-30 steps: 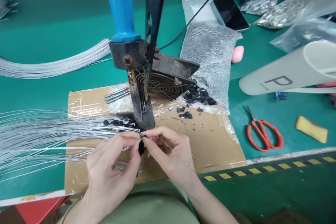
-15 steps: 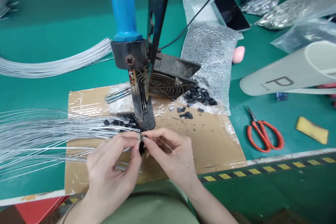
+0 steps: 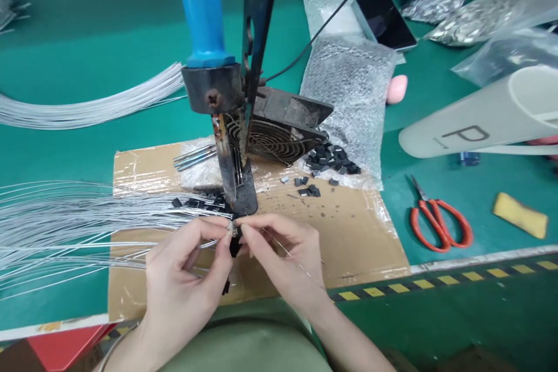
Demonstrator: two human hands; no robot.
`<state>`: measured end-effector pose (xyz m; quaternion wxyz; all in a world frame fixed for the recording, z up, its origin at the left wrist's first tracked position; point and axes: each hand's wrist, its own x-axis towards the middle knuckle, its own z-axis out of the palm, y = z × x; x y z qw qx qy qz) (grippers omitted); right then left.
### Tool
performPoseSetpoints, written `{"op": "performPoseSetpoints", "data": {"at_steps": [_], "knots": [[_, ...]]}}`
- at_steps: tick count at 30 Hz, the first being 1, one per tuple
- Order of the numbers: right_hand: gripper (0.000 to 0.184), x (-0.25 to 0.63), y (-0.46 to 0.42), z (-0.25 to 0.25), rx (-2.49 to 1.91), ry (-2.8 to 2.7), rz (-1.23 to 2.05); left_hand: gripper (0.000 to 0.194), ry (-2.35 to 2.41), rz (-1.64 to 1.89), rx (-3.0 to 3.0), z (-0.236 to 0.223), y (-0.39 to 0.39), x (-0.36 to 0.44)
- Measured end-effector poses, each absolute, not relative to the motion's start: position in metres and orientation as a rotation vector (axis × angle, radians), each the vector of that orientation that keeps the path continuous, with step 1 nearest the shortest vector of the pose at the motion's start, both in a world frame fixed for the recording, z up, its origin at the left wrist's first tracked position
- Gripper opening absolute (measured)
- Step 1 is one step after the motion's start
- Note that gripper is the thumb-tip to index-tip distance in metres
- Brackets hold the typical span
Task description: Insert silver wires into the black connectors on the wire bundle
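Note:
My left hand (image 3: 187, 279) and my right hand (image 3: 279, 256) meet fingertip to fingertip just below the tip of an upright soldering iron (image 3: 222, 145) with a blue handle. Both pinch a small black part (image 3: 234, 244) with a thin grey wire (image 3: 131, 247) running off to the left. A fine wire also trails from my right fingers down to the right. Several grey wires (image 3: 65, 215) fan across the cardboard sheet (image 3: 349, 232) on the left.
A black fan (image 3: 279, 128) stands behind the iron. Loose black parts (image 3: 331, 158) lie beside a bubble-wrap bag (image 3: 349, 87). Red scissors (image 3: 438, 221), a yellow sponge (image 3: 521, 215), a phone (image 3: 382, 20) and a white tube (image 3: 479, 116) lie to the right.
Almost nothing: both hands stay pinched at the same spot under the iron, with only slight finger shifts.

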<state>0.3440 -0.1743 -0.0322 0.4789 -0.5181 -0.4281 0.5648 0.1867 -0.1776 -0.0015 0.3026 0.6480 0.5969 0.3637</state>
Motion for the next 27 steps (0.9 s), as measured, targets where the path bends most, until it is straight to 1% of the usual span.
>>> {"op": "performPoseSetpoints", "data": {"at_steps": [2,4,6,10,12,15,19,21,24,25,27], "knots": [[0.028,0.349,-0.175,-0.034,-1.181,-1.014,1.429,0.016,1.592,0.936,1.723,-0.001,-0.176,0.185],[0.044,0.356,-0.174,-0.037,-1.138,-0.976,1.411,0.015,1.620,0.898,1.804,-0.001,-0.175,0.181],[0.051,0.366,-0.172,-0.041,-1.171,-0.917,1.312,0.017,1.623,0.905,1.938,-0.002,-0.175,0.176],[0.038,0.391,-0.167,-0.049,-1.269,-0.742,1.053,0.026,1.617,0.978,2.222,-0.009,-0.177,0.165],[0.036,0.405,-0.165,-0.052,-1.300,-0.724,0.953,0.031,1.637,0.997,2.290,-0.010,-0.179,0.160],[0.036,0.420,-0.165,-0.055,-1.322,-0.709,0.884,0.034,1.682,1.029,2.214,-0.010,-0.180,0.152],[0.035,0.426,-0.166,-0.058,-1.320,-0.674,0.872,0.030,1.932,1.049,2.174,-0.010,-0.172,0.132],[0.035,0.425,-0.167,-0.059,-1.317,-0.674,0.873,0.029,2.000,0.941,2.229,-0.012,-0.164,0.119],[0.037,0.423,-0.166,-0.060,-1.322,-0.681,0.884,0.013,1.905,0.859,2.193,-0.014,-0.154,0.104],[0.037,0.423,-0.166,-0.060,-1.323,-0.683,0.889,0.011,1.871,0.884,2.170,-0.013,-0.153,0.102],[0.037,0.424,-0.166,-0.061,-1.321,-0.692,0.896,0.017,1.815,0.964,2.154,-0.011,-0.151,0.103]]}}
